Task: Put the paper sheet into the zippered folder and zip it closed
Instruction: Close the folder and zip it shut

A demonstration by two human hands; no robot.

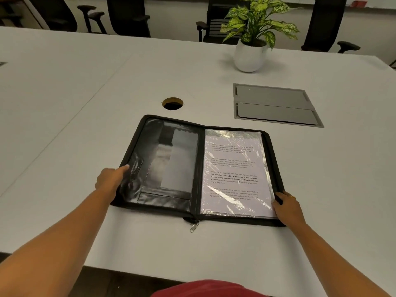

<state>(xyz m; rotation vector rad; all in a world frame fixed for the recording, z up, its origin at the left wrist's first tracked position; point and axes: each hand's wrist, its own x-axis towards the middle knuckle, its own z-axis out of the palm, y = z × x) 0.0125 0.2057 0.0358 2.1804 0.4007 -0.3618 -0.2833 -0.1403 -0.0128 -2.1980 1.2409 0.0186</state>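
A black zippered folder (157, 200) lies open flat on the white table. Its right half holds the printed paper sheet (232, 168) under a clear plastic sleeve. The left half shows a dark glossy inner pocket. My left hand (111, 180) grips the folder's left edge, thumb on the plastic. My right hand (287, 205) holds the folder's lower right corner, fingers at the sleeve's edge. A metal zipper pull (194, 227) hangs at the bottom of the spine, toward me.
A potted plant in a white pot (249, 55) stands at the back right. A grey cable hatch (276, 105) and a round cable hole (172, 103) lie just beyond the folder. Office chairs (128, 16) line the table's far side.
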